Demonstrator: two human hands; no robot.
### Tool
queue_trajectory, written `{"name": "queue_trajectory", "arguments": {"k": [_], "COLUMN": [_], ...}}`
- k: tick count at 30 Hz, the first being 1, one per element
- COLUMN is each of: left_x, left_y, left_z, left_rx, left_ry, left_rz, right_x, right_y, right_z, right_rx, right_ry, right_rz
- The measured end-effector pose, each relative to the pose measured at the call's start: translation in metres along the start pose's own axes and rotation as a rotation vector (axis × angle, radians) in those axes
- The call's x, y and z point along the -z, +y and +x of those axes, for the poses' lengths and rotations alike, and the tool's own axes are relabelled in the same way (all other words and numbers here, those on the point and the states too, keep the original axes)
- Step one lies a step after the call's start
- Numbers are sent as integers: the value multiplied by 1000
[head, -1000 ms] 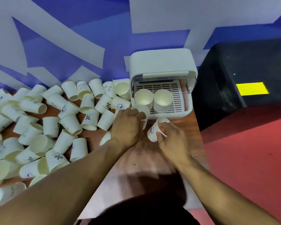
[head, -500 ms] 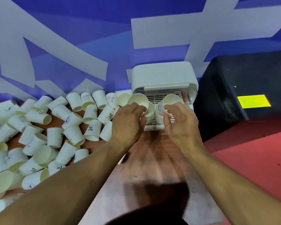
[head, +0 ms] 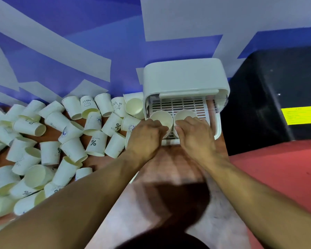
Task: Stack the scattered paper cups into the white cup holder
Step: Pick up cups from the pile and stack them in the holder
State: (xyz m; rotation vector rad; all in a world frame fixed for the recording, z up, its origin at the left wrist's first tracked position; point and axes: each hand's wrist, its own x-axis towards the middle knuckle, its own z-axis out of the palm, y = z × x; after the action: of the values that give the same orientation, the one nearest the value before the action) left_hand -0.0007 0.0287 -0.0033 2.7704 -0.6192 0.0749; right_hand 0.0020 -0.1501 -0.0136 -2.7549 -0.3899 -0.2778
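The white cup holder [head: 185, 76] stands at the table's far edge with its lid up, showing a slotted floor. Two stacks of paper cups stand side by side at its front. My left hand [head: 145, 133] grips the rim of the top cup on the left stack [head: 159, 116]. My right hand [head: 194, 135] grips the top cup on the right stack [head: 184, 115]. Both cups sit low on their stacks, mouths up. Several loose white paper cups [head: 95, 142] lie scattered on their sides across the left of the table.
The brown table [head: 171, 169] ends just right of the holder, above a red floor [head: 276, 169]. A black box [head: 269, 90] with a yellow label stands to the right. A blue and white wall rises behind.
Both hands lifted a cup each from the table in front of the holder, carried them over the two stacks, and have now pressed them down onto the stacks.
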Motion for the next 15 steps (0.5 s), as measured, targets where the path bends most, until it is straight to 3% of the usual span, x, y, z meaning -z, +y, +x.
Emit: {"name": "queue_trajectory", "arguments": {"k": [9, 15], "left_x": [-4, 4], "left_y": [-1, 2], "left_z": [3, -3], "left_rx": [13, 30], "left_ry": [10, -6], "left_rz": [-82, -118], "right_x": [-9, -4], "right_y": [-1, -4], "right_z": [0, -1], "right_rx": [-64, -74], "right_ry": [-36, -25], "right_rz": [-42, 88]}}
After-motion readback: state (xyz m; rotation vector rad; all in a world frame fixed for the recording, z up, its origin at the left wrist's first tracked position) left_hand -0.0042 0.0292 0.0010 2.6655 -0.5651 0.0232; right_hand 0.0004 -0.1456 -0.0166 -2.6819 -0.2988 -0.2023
